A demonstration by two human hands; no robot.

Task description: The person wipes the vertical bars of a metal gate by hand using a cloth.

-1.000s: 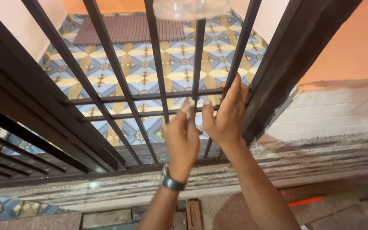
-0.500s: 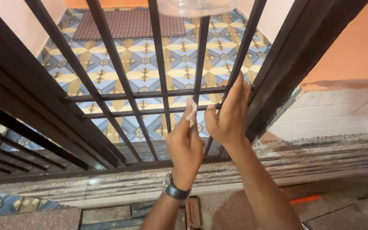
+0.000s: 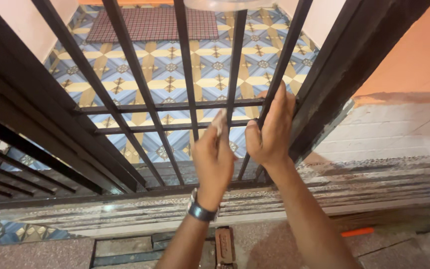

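At the far left we see a second set of dark bars [image 3: 6, 174], slanting away low in the view. Beside them stands the dark metal grille gate [image 3: 140, 99], its upright bars crossed by two horizontal rails, and through it shows the patterned blue and yellow tile floor [image 3: 210, 74] with a checked mat [image 3: 145, 22] at the top.

Our left hand [image 3: 214, 157], a wristwatch [image 3: 201, 211] on its wrist, is raised against one upright bar; its grip is pinched together on a small pale scrap [image 3: 219, 122], perhaps cloth or paper, pressed to the bar just at the lower rail. Just beside it, our right hand [image 3: 270, 130] has its grip wrapped around the next bar to the right, fingers curled through the gap between bars.

Below the hands runs a worn stone threshold [image 3: 324, 184], with a brick [image 3: 225, 245] lying on the ground near the wrist. Right of the gate frame rises an orange and white wall [image 3: 399, 89], and an orange stick [image 3: 357, 232] lies low on the right. A clear plastic object [image 3: 225, 4] hangs at the top edge.
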